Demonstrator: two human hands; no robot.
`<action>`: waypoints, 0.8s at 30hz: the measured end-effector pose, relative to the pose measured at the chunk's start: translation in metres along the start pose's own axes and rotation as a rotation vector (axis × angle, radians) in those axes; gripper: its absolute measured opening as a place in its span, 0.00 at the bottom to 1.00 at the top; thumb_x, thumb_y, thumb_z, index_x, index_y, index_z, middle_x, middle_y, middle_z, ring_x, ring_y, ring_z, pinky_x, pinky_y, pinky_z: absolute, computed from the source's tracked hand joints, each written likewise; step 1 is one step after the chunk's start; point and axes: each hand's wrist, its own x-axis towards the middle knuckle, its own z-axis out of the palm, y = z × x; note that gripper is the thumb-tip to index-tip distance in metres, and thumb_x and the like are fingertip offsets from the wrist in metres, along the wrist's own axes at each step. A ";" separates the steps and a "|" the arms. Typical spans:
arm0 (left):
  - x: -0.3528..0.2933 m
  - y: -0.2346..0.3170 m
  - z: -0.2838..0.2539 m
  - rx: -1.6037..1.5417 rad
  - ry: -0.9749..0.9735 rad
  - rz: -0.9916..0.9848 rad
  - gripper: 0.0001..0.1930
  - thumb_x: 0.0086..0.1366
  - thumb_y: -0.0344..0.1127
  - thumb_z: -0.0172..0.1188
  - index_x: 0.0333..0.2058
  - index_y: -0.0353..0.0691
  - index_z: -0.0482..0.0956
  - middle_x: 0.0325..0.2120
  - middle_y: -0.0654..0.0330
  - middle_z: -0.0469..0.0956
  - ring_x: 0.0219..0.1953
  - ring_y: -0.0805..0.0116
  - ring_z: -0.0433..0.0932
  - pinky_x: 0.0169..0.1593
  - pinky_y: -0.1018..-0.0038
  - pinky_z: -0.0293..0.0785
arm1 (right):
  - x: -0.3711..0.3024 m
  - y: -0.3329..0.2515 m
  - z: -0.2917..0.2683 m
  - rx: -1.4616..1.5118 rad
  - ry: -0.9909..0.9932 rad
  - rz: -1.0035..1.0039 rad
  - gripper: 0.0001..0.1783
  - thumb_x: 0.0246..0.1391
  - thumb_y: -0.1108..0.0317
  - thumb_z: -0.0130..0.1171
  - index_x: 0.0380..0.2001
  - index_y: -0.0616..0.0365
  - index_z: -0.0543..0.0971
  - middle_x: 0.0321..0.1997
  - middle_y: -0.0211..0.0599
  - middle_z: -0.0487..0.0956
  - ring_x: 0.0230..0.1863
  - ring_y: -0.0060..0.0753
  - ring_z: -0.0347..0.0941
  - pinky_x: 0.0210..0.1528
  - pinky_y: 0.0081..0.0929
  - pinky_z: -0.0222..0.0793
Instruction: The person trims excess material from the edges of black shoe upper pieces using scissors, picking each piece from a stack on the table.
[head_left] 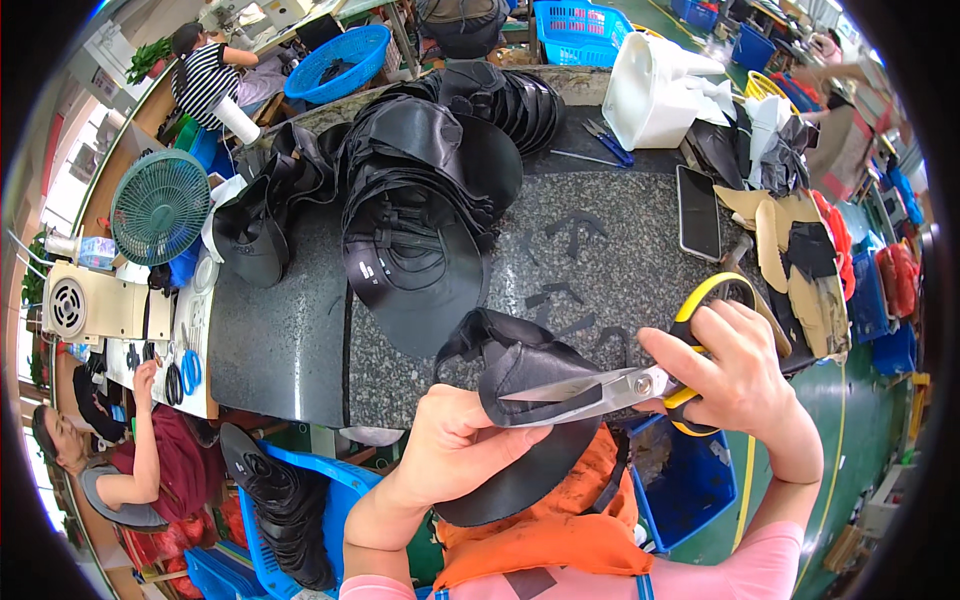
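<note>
Workshop | stacked black pieces (415, 135) | beige machine (112, 312) | line-marked green floor (812, 390)

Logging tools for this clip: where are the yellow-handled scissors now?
The scissors are right of centre in the head view, in the right hand, their blades pointing left at the black piece in the left hand.

At the lower centre, a cap (560, 455) in the left hand (450, 450) and scissors (650, 383) in the right hand (735, 370) meet at the near edge of the table (640, 275). Behind them on it lie scraps (577, 225), with stacked caps (420, 160) to their left, a phone (697, 212) to their right. A crate (345, 488) holding more caps (290, 525) is lower left, and a bin (690, 490), contents hard to tell, lower right.
</note>
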 end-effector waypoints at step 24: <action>0.052 -0.042 -0.017 0.017 -0.145 0.263 0.07 0.54 0.27 0.69 0.33 0.41 0.82 0.43 0.53 0.83 0.65 0.52 0.65 0.70 0.56 0.47 | -0.011 -0.005 0.000 0.088 -0.070 0.092 0.30 0.35 0.56 0.72 0.46 0.51 0.78 0.21 0.27 0.63 0.19 0.29 0.66 0.21 0.31 0.61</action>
